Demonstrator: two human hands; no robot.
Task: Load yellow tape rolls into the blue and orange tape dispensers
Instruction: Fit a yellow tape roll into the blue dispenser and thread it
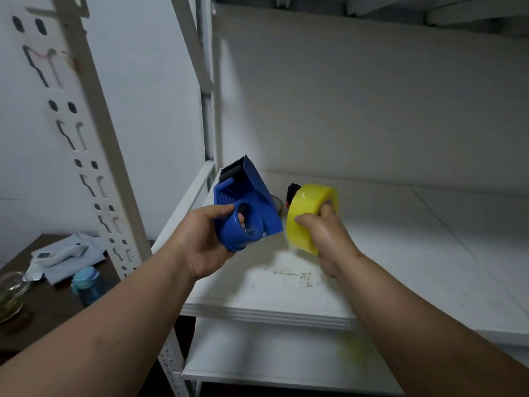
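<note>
White shelf (400, 239), white wall (372, 96)

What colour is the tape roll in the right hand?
Yellow; the tape roll shows clearly in the head view.

White metal shelving (286, 285) fills the centre; its slotted upright (94, 133) stands at ten o'clock against a pale wall (148, 81). A dark wooden table (51, 308) sits at eight o'clock.
</note>
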